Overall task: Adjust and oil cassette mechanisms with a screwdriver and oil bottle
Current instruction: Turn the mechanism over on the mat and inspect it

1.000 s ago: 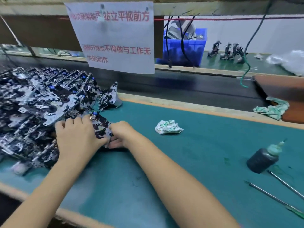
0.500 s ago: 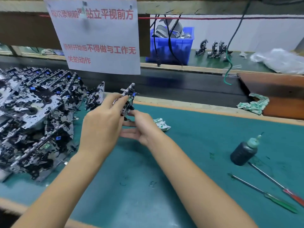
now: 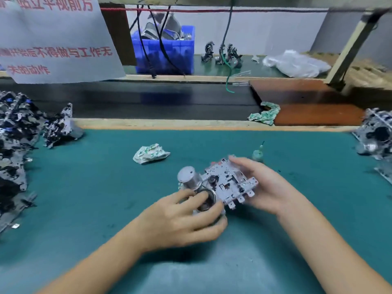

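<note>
A silver cassette mechanism (image 3: 224,183) with a round motor can and a flywheel is held over the green mat (image 3: 95,198), just right of centre. My left hand (image 3: 182,219) grips its near left end, fingers curled round the flywheel. My right hand (image 3: 263,185) holds its right side, fingers wrapped over the far edge. The oil bottle (image 3: 259,152) stands behind my right hand; only its green cap and nozzle show. No screwdriver is in view.
A heap of mechanisms (image 3: 19,145) fills the left of the mat. More mechanisms (image 3: 375,139) lie at the right edge. A crumpled cloth (image 3: 150,153) lies mid-mat, another cloth (image 3: 265,113) by the dark conveyor (image 3: 148,100). A blue bin (image 3: 165,52) stands beyond.
Both hands lifted one mechanism from the left heap and carried it right and down in front of the oil bottle. The view swung right, so the screwdrivers left the frame.
</note>
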